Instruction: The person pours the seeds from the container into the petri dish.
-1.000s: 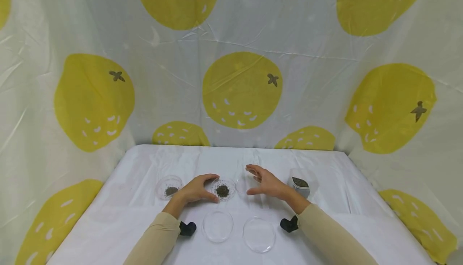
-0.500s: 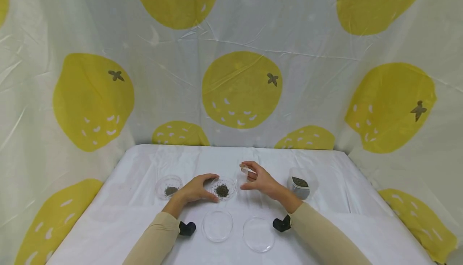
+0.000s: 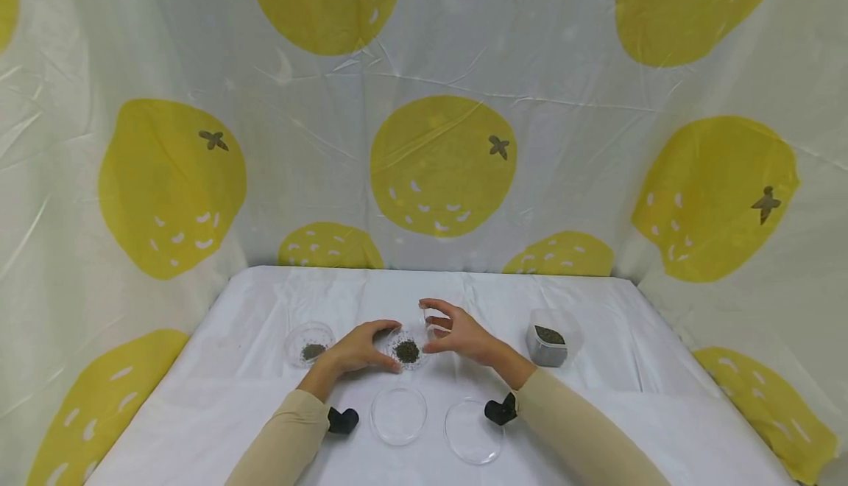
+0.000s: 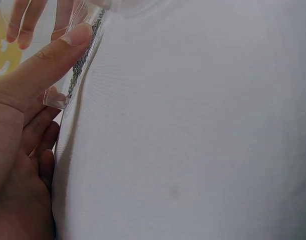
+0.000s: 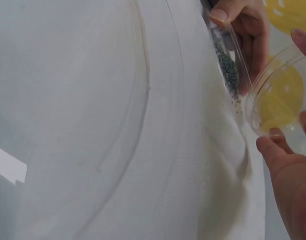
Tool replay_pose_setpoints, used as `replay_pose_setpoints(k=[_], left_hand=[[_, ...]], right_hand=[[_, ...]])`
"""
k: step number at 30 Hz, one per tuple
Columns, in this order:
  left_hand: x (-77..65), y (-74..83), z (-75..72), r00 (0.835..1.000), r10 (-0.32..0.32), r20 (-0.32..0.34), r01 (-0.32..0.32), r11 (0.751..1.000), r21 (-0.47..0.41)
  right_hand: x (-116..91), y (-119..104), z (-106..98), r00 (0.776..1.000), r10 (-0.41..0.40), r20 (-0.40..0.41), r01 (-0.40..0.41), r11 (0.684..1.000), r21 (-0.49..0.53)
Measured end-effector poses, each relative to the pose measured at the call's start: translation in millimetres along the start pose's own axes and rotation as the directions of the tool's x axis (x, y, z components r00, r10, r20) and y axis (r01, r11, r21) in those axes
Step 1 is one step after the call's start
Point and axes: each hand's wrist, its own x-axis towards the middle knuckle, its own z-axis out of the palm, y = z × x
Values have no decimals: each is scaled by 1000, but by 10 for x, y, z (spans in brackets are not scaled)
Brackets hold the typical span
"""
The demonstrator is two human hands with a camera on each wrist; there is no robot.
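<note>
My left hand point(image 3: 358, 346) holds a clear petri dish point(image 3: 397, 336) by its rim, thumb on the near side and fingers on the far side. Dark, dry granules point(image 3: 407, 352) lie heaped in that dish, which stands on the table. My right hand point(image 3: 465, 337) grips a second clear round piece point(image 5: 280, 95), tilted steeply, between thumb and fingers. It is close to the right side of the filled dish. I cannot tell whether this piece is a lid or a dish.
Another petri dish point(image 3: 297, 353) with dark granules stands at the left. Two clear round pieces, one left point(image 3: 399, 416) and one right point(image 3: 464, 442), lie in front. A square tub point(image 3: 547, 353) of dark granules stands at the right. Patterned cloth point(image 3: 437, 66) hangs behind.
My right hand has moved left with the clear round piece, away from the tub and up to the filled dish. My left hand has stayed on its petri dish.
</note>
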Motion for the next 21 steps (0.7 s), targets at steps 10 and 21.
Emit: replay_pose_setpoints(k=[10,21], left_hand=[[-4,-13,6,1000,16,-9,-16,1000,-5],[-11,3,10,1000,-4,-13,5,1000,11]], right_hand=[[11,-205,126,998,-7,70,11,998,-57],[74,-39,138,998,50,46,-41,984,-175]])
